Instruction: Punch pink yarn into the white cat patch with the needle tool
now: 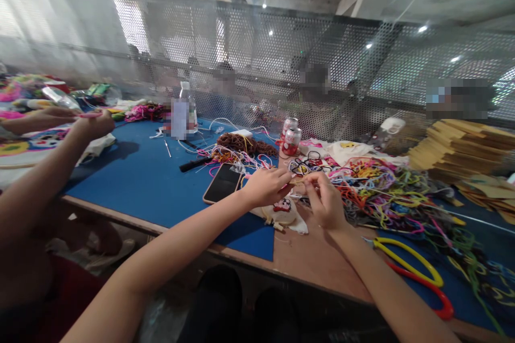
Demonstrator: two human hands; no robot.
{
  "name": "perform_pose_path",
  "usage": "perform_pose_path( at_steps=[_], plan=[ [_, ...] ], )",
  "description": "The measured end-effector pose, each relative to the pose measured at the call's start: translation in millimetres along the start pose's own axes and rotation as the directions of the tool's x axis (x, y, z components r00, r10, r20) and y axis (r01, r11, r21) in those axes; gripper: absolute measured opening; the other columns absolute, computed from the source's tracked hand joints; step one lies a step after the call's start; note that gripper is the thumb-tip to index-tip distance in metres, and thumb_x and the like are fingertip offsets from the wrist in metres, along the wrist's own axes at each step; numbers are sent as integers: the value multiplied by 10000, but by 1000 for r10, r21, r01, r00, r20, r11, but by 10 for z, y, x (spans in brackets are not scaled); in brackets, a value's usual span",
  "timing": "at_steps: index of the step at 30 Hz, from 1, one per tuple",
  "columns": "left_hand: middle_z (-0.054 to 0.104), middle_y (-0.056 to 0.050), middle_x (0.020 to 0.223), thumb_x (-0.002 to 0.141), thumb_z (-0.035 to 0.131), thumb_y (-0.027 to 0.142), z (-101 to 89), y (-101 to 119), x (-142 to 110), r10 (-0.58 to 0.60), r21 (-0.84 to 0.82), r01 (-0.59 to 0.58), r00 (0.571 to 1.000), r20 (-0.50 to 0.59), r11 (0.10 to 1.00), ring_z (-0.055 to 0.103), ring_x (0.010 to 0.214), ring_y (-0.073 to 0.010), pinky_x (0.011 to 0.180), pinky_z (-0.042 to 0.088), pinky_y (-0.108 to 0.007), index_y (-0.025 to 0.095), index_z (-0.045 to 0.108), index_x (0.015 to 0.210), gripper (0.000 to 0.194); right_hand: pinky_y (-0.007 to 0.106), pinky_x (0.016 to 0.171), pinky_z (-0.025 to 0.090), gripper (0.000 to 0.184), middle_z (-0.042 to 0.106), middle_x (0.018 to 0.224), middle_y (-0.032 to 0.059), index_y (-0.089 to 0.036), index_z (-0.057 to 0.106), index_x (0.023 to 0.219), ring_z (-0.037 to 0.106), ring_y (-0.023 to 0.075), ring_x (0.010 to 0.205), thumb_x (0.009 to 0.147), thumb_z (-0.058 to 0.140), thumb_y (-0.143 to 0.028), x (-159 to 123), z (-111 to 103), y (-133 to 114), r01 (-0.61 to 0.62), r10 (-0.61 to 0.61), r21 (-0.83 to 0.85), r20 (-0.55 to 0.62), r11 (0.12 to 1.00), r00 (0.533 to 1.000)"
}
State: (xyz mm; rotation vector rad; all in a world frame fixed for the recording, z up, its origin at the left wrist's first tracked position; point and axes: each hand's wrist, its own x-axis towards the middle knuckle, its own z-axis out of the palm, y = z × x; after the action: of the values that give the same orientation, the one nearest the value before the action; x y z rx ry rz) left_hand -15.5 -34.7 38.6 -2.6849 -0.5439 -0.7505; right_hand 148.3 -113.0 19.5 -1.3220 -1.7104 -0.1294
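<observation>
Near the table's point(169, 214) front edge, the left hand point(266, 186) and right hand point(325, 202) pinch a small thing together just above an embroidered cloth piece point(284, 213); what they pinch is too small to tell. A slip could drop it into the cord tangle point(386, 187) beside the right hand. Farther back, the phone point(222, 183) lies flat and 2 cans point(291, 139) stand; a snagged cord could tip them. Toward the left edge, a co-worker's hand point(90, 124) is partly cut off.
</observation>
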Motion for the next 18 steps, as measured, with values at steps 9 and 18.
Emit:
perform_pose_path(
  at_steps=[9, 18],
  plan=[
    [597, -37, 770, 916, 333, 309, -11, 3, 2, -3, -2, 4, 1000, 19, 1000, 590, 720, -138, 543, 403, -228, 167, 563, 892, 271, 265, 591, 419, 115, 567, 801, 30, -213, 479, 863, 548, 148, 649, 907, 389, -270, -2, 17, -15, 19, -19, -6, 5, 1000, 1000],
    [596, -41, 743, 924, 318, 333, -19, 8, 2, 17, 1, -17, 1000, -7, 1000, 596, 722, -136, 536, 389, -221, 156, 568, 848, 316, 254, 581, 410, 149, 584, 807, 38, -208, 495, 848, 561, 158, 689, 907, 398, -304, 5, 28, -29, 15, -10, -67, 73, 998, 997]
  ],
)
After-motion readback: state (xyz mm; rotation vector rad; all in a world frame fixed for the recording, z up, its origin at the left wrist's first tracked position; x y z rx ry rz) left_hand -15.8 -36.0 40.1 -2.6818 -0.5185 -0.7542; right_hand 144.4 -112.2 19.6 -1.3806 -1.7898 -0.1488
